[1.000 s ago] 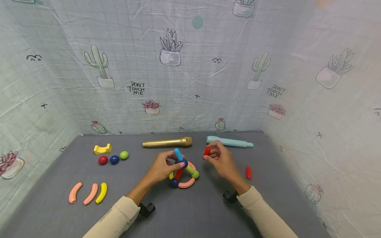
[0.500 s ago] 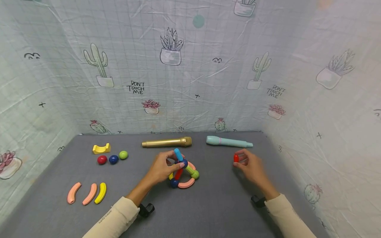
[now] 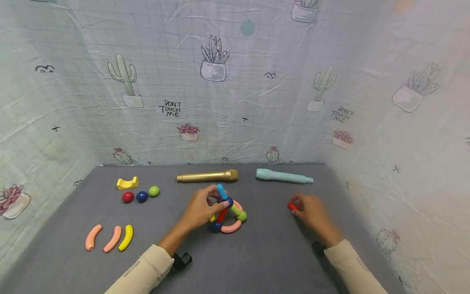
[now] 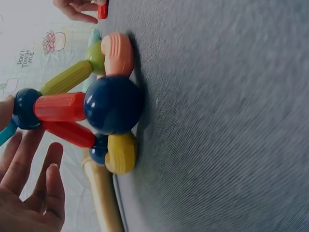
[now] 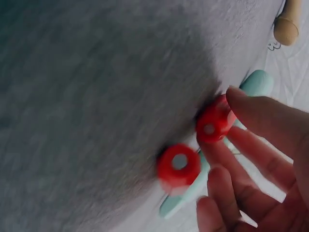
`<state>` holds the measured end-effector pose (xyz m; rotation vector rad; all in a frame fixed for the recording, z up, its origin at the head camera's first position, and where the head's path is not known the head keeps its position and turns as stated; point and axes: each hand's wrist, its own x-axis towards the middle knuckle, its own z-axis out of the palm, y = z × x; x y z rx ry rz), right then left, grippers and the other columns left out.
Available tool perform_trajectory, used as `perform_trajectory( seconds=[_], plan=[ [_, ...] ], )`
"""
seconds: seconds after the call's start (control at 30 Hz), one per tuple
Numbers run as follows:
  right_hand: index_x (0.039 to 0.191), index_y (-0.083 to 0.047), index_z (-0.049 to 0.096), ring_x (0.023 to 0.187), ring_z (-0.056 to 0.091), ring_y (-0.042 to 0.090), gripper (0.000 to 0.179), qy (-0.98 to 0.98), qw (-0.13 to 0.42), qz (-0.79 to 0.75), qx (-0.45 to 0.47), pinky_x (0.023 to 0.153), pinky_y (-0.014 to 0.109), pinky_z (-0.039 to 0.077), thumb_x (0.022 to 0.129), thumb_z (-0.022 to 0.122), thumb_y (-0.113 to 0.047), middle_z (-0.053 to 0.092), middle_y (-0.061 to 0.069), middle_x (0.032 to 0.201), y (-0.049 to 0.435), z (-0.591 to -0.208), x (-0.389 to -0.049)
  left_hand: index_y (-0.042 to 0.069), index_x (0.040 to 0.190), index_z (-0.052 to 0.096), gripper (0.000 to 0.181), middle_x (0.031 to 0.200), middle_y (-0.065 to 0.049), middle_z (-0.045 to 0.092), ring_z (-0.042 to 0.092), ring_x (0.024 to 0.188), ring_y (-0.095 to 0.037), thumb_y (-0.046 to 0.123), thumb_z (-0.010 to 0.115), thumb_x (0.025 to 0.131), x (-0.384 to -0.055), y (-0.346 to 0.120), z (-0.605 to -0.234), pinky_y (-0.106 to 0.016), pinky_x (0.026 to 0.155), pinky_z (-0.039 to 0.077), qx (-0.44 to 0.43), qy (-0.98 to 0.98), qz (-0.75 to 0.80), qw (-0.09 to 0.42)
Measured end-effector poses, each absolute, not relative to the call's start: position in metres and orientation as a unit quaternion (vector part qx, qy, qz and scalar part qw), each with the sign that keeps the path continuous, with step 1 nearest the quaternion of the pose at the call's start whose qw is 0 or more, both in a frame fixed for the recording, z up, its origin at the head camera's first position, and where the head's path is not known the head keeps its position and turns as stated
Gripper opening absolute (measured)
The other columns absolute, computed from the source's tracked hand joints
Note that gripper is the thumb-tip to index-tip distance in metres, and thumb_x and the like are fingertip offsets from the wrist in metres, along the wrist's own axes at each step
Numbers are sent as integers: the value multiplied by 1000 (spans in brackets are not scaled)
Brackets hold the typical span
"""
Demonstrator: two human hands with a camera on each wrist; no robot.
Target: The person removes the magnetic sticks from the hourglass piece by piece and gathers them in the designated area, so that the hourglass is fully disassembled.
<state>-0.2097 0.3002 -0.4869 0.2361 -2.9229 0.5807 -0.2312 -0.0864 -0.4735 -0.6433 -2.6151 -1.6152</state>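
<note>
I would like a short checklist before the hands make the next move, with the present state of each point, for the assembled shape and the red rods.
1. Left hand grips the top dark blue ball of the shape: ok.
2. Light blue rod in place at that ball: ok, it leans.
3. Base of the shape rests on the table: ok.
4. Right hand holds a red rod: ok, between thumb and fingers.
5. Held red rod lifted off the table: cannot tell.
6. Second red rod outside the grasp: ok, it lies beside the held one.
</note>
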Motion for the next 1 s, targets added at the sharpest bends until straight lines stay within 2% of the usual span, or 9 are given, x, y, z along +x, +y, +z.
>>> perform_trajectory(
  seconds=[0.13, 0.4, 0.67, 0.8, 0.9, 1.0],
  plan=[
    [117, -5, 76, 90, 65, 31, 37, -972, 109, 190, 80, 78, 49, 52, 83, 90, -9, 80, 9, 96, 289, -484, -209, 15, 109, 63, 33, 99, 3, 82, 73, 99, -16, 26, 88, 90, -230, -85, -478, -27, 80, 55, -181, -819, -544, 10],
    [123, -12, 76, 92, 74, 25, 39, -944, 151, 255, 143, 87, 48, 59, 87, 90, -17, 80, 5, 106, 232, -464, -212, 15, 110, 64, 31, 100, 2, 82, 75, 100, -18, 23, 87, 91, -225, -82, -478, -27, 78, 55, -184, -816, -546, 33],
    [132, -18, 72, 99, 73, 19, 43, -887, 166, 353, 246, 87, 45, 61, 92, 86, -24, 78, 5, 111, 164, -440, -214, 18, 119, 66, 33, 108, 2, 81, 76, 101, -17, 25, 85, 93, -223, -81, -475, -32, 79, 57, -200, -827, -523, 48],
    [133, -16, 71, 101, 71, 20, 43, -867, 171, 367, 290, 87, 43, 61, 93, 84, -24, 77, 4, 114, 139, -433, -218, 19, 119, 66, 32, 108, 2, 82, 77, 100, -18, 26, 84, 93, -224, -81, -476, -40, 80, 60, -205, -826, -522, 54],
    [131, -14, 72, 101, 71, 22, 39, -858, 173, 370, 310, 87, 41, 61, 94, 83, -21, 77, 5, 116, 126, -431, -221, 20, 117, 66, 31, 107, 2, 82, 77, 100, -18, 26, 85, 93, -224, -81, -476, -47, 81, 61, -205, -825, -524, 55],
    [126, -12, 73, 99, 73, 20, 32, -852, 164, 391, 307, 85, 36, 62, 96, 81, -17, 76, 6, 112, 118, -432, -224, 20, 117, 67, 31, 107, 2, 82, 77, 100, -19, 26, 85, 93, -224, -81, -476, -47, 81, 61, -206, -825, -524, 55]
  ],
)
